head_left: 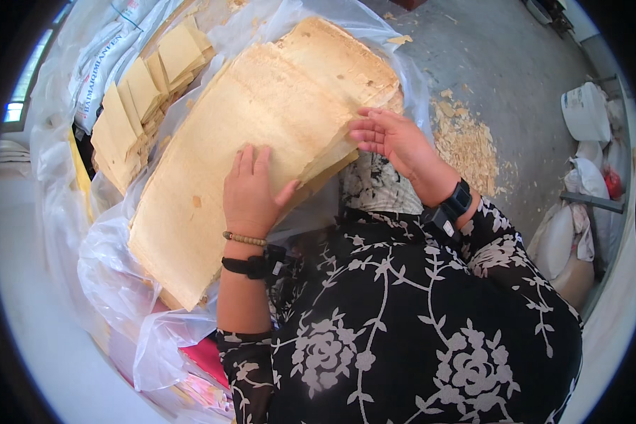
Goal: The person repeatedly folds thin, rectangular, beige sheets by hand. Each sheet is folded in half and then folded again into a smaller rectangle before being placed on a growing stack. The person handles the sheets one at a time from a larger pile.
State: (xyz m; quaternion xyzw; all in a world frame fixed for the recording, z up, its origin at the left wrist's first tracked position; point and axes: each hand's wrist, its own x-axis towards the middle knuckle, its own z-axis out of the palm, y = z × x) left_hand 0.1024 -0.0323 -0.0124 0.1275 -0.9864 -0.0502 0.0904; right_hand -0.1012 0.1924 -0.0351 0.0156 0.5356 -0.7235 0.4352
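Note:
A large stack of thin, pale-yellow, crisp-looking sheets (261,92) lies slantwise before me, its edges rough and flaky. My left hand (251,187) rests palm down on the top sheet near its close edge, fingers spread. At the right end of that sheet is my right hand (389,138), with its fingers stretched out and slightly curled against the edge. No sheet is visibly pinched in it. Browner sheets (339,56) show beneath at the far right end. The sheets' exact kind cannot be told.
Smaller folded yellow pieces (131,99) are piled left of the stack. Clear plastic sheeting (113,261) surrounds the stack. White printed sacks (99,71) stand at far left. Pale flakes (466,148) litter the grey floor (505,85) at right, with a white bucket (585,113) beyond.

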